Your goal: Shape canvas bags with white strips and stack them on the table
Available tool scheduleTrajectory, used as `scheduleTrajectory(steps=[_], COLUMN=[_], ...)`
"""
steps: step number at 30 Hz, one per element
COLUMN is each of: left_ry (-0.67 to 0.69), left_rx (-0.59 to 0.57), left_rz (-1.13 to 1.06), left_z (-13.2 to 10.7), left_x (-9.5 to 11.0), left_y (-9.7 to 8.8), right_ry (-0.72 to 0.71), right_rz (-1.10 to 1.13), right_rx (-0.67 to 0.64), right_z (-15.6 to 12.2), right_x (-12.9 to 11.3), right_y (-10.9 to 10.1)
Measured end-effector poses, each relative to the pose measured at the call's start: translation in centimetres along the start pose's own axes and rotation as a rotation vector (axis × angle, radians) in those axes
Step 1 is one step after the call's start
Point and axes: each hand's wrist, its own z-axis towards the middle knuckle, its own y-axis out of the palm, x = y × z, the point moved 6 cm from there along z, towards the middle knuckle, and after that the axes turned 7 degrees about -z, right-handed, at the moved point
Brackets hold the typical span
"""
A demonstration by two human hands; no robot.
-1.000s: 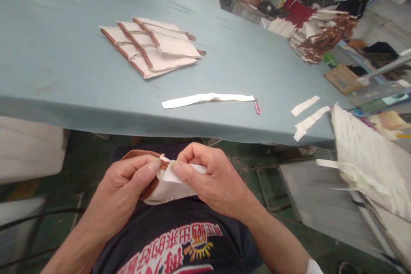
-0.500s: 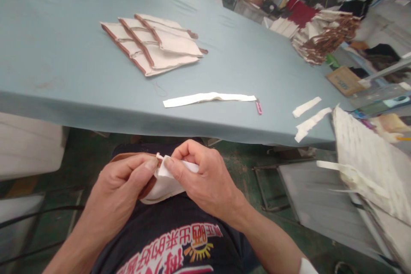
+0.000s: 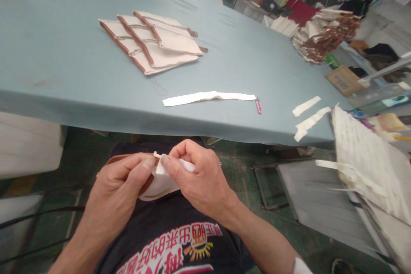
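Observation:
Over my lap, a cream fabric pouch [image 3: 163,186] with brown trim is held between both hands. My left hand [image 3: 123,182] is closed, pinching its brown edge. My right hand [image 3: 199,175] is closed too, thumb and forefinger on a piece of white cloth [image 3: 159,167] at that edge. A small white end sticks up between the fingertips; what exactly it belongs to is partly hidden. On the table ahead lie several similar pouches [image 3: 173,45], overlapping, and a long white fabric strip [image 3: 205,97] with a small pink tool [image 3: 258,106] at its right end.
The table [image 3: 80,98] has a blue-green cover, its front edge just beyond my hands. Two short white strips [image 3: 306,106] lie near its right end. A board with white strips [image 3: 362,167] stands at the right. Farther back are a heap of brown-trimmed pieces [image 3: 330,34] and a cardboard box [image 3: 345,80].
Both hands and the held pouch have shifted slightly left in view. The grip looks the same, and the things on the table have stayed put.

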Motion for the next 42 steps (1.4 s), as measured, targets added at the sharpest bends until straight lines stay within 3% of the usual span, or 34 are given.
scheduleTrajectory(steps=[5, 11, 14, 22, 36, 42], left_ry=[0.114, 0.019, -0.008, 0.132, 0.223, 0.182], left_rx=[0.043, 0.018, 0.001, 0.088, 0.097, 0.089], left_rz=[0.056, 0.018, -0.002, 0.169, 0.229, 0.202], left_z=[0.2, 0.4, 0.4, 0.3, -0.4, -0.9], left_x=[1.7, 0.5, 0.9, 1.7, 3.6, 3.0], left_y=[0.4, 0.6, 1.0, 1.4, 1.2, 0.8], right_ry=[0.005, 0.044, 0.046, 0.034, -0.074, -0.119], right_rz=[-0.04, -0.131, -0.148, -0.095, -0.042, 0.086], right_rx=[0.039, 0.123, 0.147, 0.179, 0.047, -0.109], right_z=[0.5, 0.7, 0.5, 0.0, 0.2, 0.7], right_x=[0.3, 0.7, 1.0, 1.5, 1.2, 1.2], right_y=[0.2, 0.5, 0.8, 1.3, 0.5, 0.9])
